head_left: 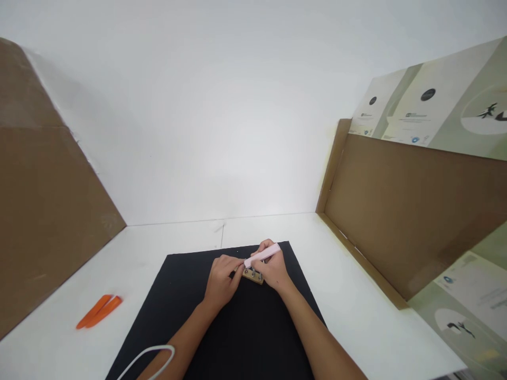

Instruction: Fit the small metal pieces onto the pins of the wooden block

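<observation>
"Head camera view: what are the hands on?"

"A small wooden block (255, 279) with metal screws (253, 274) in it, on the black mat (249, 332). Take that block as the centre of the clock."

"And the right hand (274, 269)?"

"Just beside it, between two and three o'clock. Its fingers are wrapped round a pink handheld tool (264, 254), a slim bar that slants over the block's upper edge. The tool's lower end points toward nine, close by the other hand's fingertips."

"So the left hand (222, 277) sits at nine?"

"Yes, fingers bent and drawn together, thumb and forefinger reaching the block's near end. From here I can't tell whether they pinch it or merely rest against it."

"What's that orange over there?"

"Two slim orange pieces (99, 311), side by side on the white table (142, 269), between eight and nine, well apart from the mat. A white cable (158, 347) loops across the left forearm, between seven and eight."

"And the cardboard?"

"A brown cardboard panel (47, 211) leans between nine and ten; an open cardboard box (407, 206) with printed flaps stands between two and three. The white wall (222, 116) rises at twelve."
</observation>
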Tool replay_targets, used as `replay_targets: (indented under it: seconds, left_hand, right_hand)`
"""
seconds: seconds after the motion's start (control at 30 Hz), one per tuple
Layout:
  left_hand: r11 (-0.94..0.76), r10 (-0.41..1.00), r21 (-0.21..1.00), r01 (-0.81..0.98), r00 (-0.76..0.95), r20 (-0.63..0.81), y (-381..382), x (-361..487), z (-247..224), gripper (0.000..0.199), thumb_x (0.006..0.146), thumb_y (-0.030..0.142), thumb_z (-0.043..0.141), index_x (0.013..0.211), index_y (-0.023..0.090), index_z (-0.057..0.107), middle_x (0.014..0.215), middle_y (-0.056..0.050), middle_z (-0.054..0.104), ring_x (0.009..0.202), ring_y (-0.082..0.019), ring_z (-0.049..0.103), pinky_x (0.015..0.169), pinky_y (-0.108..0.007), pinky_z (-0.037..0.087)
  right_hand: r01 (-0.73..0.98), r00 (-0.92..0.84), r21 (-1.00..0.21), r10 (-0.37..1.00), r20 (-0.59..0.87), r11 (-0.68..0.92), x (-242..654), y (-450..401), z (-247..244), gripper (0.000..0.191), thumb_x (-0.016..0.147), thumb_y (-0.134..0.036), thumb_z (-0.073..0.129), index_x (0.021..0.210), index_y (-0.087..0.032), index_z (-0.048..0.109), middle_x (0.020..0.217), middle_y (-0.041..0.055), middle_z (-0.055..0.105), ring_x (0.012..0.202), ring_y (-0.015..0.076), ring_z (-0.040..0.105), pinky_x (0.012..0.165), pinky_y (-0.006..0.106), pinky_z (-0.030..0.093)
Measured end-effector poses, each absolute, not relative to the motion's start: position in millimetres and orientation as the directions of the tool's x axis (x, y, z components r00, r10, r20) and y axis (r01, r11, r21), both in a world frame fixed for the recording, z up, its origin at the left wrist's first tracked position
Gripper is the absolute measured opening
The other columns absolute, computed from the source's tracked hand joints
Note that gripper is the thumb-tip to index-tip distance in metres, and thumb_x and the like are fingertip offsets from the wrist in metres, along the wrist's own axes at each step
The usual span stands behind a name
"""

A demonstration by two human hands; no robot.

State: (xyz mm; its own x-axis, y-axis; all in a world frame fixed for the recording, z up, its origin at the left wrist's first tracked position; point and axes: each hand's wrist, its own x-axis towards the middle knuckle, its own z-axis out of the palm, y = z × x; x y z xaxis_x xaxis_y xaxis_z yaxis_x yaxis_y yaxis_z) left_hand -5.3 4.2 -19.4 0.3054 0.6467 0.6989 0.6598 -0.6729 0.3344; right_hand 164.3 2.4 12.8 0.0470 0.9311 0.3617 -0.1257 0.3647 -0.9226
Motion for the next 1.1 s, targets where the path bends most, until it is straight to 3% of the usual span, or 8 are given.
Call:
replay_targets:
  seconds: [0.23,0.33,0.43,0.53,0.7,0.93,1.03,1.1]
  left_hand:
    - [-0.644,0.678,0.360,0.675,0.284,0.678,6,-6,-21,0.019,0.093,0.026,0.051,0.094,0.022,0.069,0.090,-0.005,0.073,0.085,-0.021,0.063,0.076,-0.035,0.043]
    - [-0.578,0.729,0.423,0.698,0.208,0.652,13,-11,-27,0.019,0.092,0.029,0.052,0.095,0.023,0.069,0.093,-0.005,0.073,0.089,-0.022,0.064,0.078,-0.036,0.044]
    - [-0.455,0.821,0.520,0.723,0.114,0.560,21,-17,-32,0.021,0.091,0.033,0.051,0.098,0.023,0.068,0.094,-0.005,0.073,0.091,-0.023,0.064,0.082,-0.037,0.045]
    - [-0.367,0.885,0.563,0.741,0.092,0.456,26,-22,-33,0.022,0.091,0.035,0.050,0.100,0.024,0.067,0.094,-0.004,0.073,0.091,-0.022,0.065,0.086,-0.038,0.045]
    - [-0.350,0.907,0.547,0.760,0.128,0.402,28,-26,-31,0.016,0.087,0.034,0.055,0.090,0.026,0.068,0.097,-0.001,0.073,0.096,-0.023,0.063,0.090,-0.039,0.043]
    - [-0.334,0.913,0.516,0.789,0.134,0.386,27,-25,-32,0.012,0.082,0.033,0.060,0.086,0.025,0.069,0.098,-0.002,0.073,0.096,-0.025,0.062,0.089,-0.041,0.040]
    - [-0.327,0.915,0.502,0.801,0.135,0.380,26,-24,-33,0.013,0.083,0.032,0.058,0.087,0.025,0.068,0.099,-0.002,0.072,0.098,-0.025,0.060,0.089,-0.042,0.039]
    - [-0.328,0.914,0.503,0.799,0.133,0.384,26,-24,-33,0.013,0.084,0.032,0.058,0.087,0.025,0.068,0.097,-0.002,0.072,0.097,-0.025,0.060,0.088,-0.041,0.039]
  right_hand:
    - [-0.123,0.057,-0.914,0.922,0.382,0.386,167,7,11,0.026,0.068,-0.018,0.070,0.085,-0.022,0.050,0.082,0.0008,0.068,0.075,0.0175,0.064,0.072,0.030,0.050]
    - [0.080,0.120,-0.904,0.896,0.427,0.420,180,12,11,0.019,0.075,-0.024,0.067,0.089,-0.021,0.054,0.087,0.0029,0.067,0.076,0.0184,0.064,0.072,0.030,0.050]
    - [0.372,0.085,-0.806,0.848,0.523,0.460,198,16,11,0.009,0.081,-0.017,0.059,0.089,-0.021,0.060,0.087,0.0033,0.065,0.078,0.0192,0.061,0.074,0.032,0.049]
    - [0.535,-0.081,-0.660,0.809,0.583,0.528,213,20,7,0.024,0.079,-0.005,0.051,0.090,-0.021,0.064,0.097,0.0053,0.064,0.092,0.0211,0.061,0.085,0.034,0.047]
    - [0.644,-0.252,-0.581,0.855,0.453,0.498,223,26,-4,0.040,0.075,0.006,0.046,0.090,-0.022,0.071,0.108,0.0074,0.062,0.101,0.0216,0.060,0.091,0.035,0.046]
    - [0.678,-0.258,-0.596,0.898,0.357,0.431,229,26,-9,0.048,0.065,0.011,0.045,0.092,-0.020,0.070,0.101,0.0069,0.066,0.100,0.0218,0.061,0.091,0.034,0.046]
    - [0.596,-0.205,-0.690,0.909,0.363,0.410,224,19,13,0.033,0.071,0.001,0.052,0.090,-0.020,0.069,0.098,0.0069,0.068,0.096,0.0228,0.063,0.090,0.037,0.047]
    - [0.393,-0.202,-0.811,0.901,0.384,0.434,215,7,41,0.016,0.075,-0.013,0.062,0.088,-0.021,0.066,0.087,0.0046,0.069,0.085,0.0217,0.065,0.085,0.037,0.050]
